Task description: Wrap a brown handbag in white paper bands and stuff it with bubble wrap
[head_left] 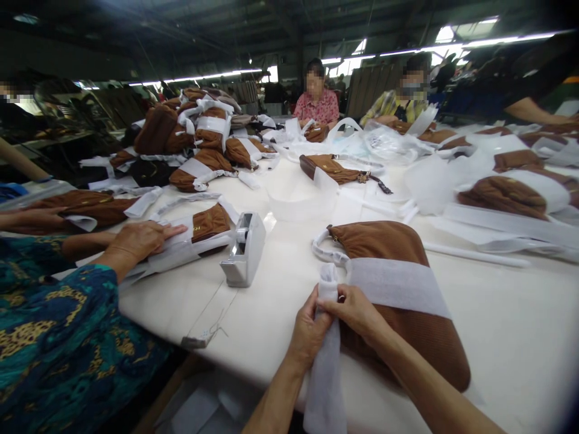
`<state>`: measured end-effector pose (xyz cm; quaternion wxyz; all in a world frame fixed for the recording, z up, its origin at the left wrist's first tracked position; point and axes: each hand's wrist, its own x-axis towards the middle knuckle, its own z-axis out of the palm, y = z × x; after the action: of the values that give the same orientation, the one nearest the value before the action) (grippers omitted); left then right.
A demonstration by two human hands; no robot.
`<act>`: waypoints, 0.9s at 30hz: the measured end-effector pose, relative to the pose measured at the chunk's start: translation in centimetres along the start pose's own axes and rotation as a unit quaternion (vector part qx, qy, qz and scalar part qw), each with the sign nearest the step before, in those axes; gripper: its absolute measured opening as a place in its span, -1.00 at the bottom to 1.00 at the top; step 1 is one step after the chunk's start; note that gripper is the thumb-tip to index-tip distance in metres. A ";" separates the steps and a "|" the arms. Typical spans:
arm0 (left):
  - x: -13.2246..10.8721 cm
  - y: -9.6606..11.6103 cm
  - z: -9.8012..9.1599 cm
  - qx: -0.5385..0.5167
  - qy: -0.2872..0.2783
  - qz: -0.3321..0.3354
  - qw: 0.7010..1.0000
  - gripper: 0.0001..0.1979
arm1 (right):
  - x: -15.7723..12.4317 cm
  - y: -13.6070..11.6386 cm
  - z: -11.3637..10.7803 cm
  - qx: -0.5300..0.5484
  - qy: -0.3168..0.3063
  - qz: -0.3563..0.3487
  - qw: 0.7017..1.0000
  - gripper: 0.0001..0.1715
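Note:
A brown bag [398,301] lies on the white table [271,283] in front of me, with a white band wrapped across its middle and a white-wrapped handle at its far left. My left hand [310,331] is closed on a white wrapping strip [326,361] at the bag's left edge; the strip hangs down over the table's front. My right hand [357,310] pinches the same strip near its top, touching the bag.
A grey tape dispenser [243,250] stands left of the bag. A person in a teal patterned sleeve [54,337] at my left presses a hand [140,240] on another wrapped bag. Piles of brown bags [194,135] and other workers fill the far side.

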<state>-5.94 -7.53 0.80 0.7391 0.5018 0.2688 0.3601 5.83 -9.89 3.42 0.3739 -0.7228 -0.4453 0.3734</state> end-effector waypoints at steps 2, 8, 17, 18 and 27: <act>0.0 -0.2 -0.2 0.016 0.002 0.011 1.000 -0.47 | 0.2 0.0 0.2 -0.007 0.021 -0.003 1.000 -0.71; 0.1 -0.6 -0.2 -0.045 -0.016 0.007 0.999 -0.47 | -0.9 0.2 -0.4 0.043 -0.014 -0.010 0.999 -0.71; -0.4 0.1 -0.1 -0.140 -0.014 -0.053 0.989 -0.55 | -2.4 -0.6 -1.1 0.072 0.001 0.013 0.997 -0.53; -0.4 0.2 0.0 -0.161 -0.008 -0.059 0.985 -0.57 | -2.9 -0.5 -1.8 0.040 0.031 -0.014 0.999 -0.52; -1.3 0.1 -1.0 -0.126 -0.034 -0.072 0.989 -0.60 | -6.7 5.5 -5.4 -0.422 0.134 -0.282 0.851 -0.55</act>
<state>-7.45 -7.98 0.59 0.8293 0.3958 0.2312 0.3197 10.39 -18.97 2.36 0.1780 -0.6978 -0.6900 -0.0729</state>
